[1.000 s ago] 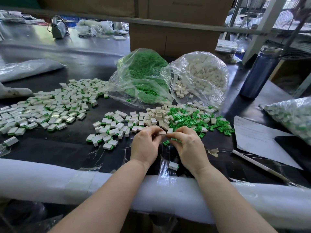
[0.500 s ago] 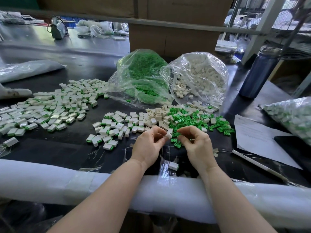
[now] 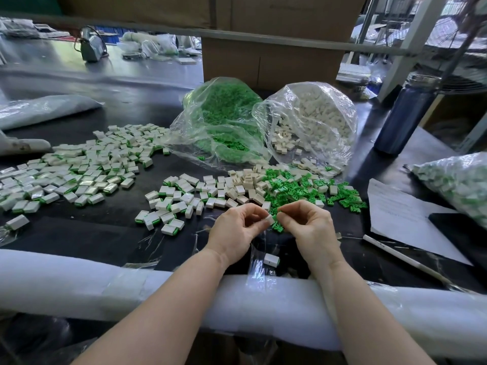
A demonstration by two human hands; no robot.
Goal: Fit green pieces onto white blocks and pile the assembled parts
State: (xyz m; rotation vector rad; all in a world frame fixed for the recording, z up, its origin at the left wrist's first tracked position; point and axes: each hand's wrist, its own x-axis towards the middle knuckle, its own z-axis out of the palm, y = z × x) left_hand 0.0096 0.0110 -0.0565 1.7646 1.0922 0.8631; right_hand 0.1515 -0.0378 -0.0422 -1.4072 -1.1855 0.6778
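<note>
Dark bench (image 3: pixel 79 233): I see left hand (image 3: pixel 234 230) pinching white block (image 3: pixel 269 220) before loose green heap (image 3: pixel 303 189), opening facing right hand (image 3: pixel 308 223), fingertips pinched, probably on green piece, for mating.

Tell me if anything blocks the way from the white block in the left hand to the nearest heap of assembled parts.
Nothing visible does. The left hand pinches the small white plastic block above bare black tabletop, and the nearest heap of assembled white-and-green parts lies just to its left, with only open surface between.
</note>
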